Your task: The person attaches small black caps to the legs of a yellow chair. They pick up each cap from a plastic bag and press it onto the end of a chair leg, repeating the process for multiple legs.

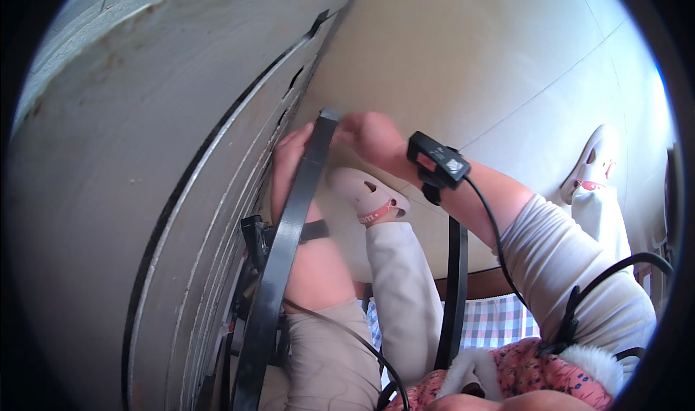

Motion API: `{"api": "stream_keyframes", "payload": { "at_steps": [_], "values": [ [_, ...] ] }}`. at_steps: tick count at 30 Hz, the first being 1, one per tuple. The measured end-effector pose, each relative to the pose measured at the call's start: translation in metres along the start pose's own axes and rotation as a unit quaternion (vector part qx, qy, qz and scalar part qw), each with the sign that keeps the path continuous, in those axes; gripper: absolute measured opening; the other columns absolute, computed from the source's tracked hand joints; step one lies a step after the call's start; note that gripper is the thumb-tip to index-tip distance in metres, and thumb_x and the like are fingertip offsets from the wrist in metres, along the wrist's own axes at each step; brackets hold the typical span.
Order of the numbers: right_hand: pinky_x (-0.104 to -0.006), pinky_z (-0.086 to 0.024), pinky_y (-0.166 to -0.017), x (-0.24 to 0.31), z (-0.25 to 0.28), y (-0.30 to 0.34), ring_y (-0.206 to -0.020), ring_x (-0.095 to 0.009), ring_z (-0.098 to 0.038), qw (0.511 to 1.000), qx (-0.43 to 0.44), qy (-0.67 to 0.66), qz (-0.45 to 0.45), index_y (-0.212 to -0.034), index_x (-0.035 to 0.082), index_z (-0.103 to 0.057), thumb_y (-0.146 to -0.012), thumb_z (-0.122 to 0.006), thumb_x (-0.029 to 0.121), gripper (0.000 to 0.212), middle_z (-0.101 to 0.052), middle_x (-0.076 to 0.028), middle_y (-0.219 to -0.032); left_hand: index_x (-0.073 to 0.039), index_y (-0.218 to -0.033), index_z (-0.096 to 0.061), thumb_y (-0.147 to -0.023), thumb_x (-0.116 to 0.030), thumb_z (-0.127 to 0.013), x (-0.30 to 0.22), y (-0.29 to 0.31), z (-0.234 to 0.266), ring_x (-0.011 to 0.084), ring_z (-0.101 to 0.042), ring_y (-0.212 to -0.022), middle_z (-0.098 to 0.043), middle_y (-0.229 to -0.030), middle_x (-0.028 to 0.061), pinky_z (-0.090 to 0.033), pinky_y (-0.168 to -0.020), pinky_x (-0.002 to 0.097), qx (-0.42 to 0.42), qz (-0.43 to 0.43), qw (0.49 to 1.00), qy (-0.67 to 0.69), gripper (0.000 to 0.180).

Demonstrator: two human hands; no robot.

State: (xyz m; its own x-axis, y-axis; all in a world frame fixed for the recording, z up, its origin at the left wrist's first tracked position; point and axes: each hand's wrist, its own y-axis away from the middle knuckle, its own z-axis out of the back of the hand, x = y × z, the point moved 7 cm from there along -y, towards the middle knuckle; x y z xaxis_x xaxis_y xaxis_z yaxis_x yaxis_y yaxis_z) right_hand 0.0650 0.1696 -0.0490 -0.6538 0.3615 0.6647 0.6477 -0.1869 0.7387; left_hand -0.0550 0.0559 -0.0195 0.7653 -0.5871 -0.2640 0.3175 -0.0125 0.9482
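Note:
A long black metal bar (291,226) slants from the bottom edge up to a squared end with a greyish cap. My left hand (287,154) is on the bar's left side, its fingers bent in against the bar near that end. The bar covers part of the palm. On the other side, my right hand (371,134) is curled into a fist, its fingertips meeting the bar just below the cap. Slight blur and the curl of the fingers hide whether anything small is inside the right hand. A second black bar (453,288) stands between my forearms.
Large grey panels (94,194) with ridged edges fill the left, close beside my left arm. Strapped to my right wrist is a black box (436,160) with a trailing cable (491,219). My pale clog (368,197) rests on the tiled floor (463,56). Checked cloth (496,320) lies below.

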Motion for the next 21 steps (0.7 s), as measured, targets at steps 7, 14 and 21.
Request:
{"api": "stream_keyframes", "payload": {
  "at_steps": [7, 14, 21],
  "values": [
    [-0.0405, -0.05, -0.069, 0.006, -0.003, -0.013, -0.077, -0.036, -0.063, 0.996, -0.061, 0.054, 0.038, -0.086, 0.004, -0.067, -0.081, -0.06, 0.016, 0.015, -0.064, -0.019, -0.079, 0.005, -0.096, -0.062, -0.093, -0.014, -0.055, 0.004, -0.007, 0.007, 0.0195, -0.065, -0.075, -0.065, -0.086, 0.0139, -0.054, -0.069, 0.0277, -0.014, -0.002, 1.0, -0.006, 0.021],
    [-0.0406, -0.05, -0.07, -0.011, -0.014, -0.005, -0.077, -0.034, -0.065, 0.985, -0.1, -0.09, -0.106, -0.086, 0.004, -0.066, -0.078, -0.058, 0.018, 0.018, -0.065, -0.019, -0.078, 0.005, -0.097, -0.063, -0.092, -0.014, -0.055, 0.007, -0.006, 0.015, 0.0192, -0.064, -0.073, -0.065, -0.086, 0.0126, -0.054, -0.068, 0.0268, -0.029, 0.011, 0.999, -0.014, 0.021],
    [-0.0394, -0.05, -0.072, 0.001, -0.012, -0.005, -0.075, -0.033, -0.063, 0.997, -0.01, -0.044, -0.06, -0.091, 0.001, -0.064, -0.08, -0.055, 0.018, 0.023, -0.064, -0.02, -0.078, 0.005, -0.101, -0.062, -0.092, -0.011, -0.054, 0.006, -0.007, 0.005, 0.02, -0.064, -0.077, -0.065, -0.088, 0.0128, -0.055, -0.069, 0.0269, -0.035, 0.0, 0.999, 0.007, 0.02]
  ]
}}
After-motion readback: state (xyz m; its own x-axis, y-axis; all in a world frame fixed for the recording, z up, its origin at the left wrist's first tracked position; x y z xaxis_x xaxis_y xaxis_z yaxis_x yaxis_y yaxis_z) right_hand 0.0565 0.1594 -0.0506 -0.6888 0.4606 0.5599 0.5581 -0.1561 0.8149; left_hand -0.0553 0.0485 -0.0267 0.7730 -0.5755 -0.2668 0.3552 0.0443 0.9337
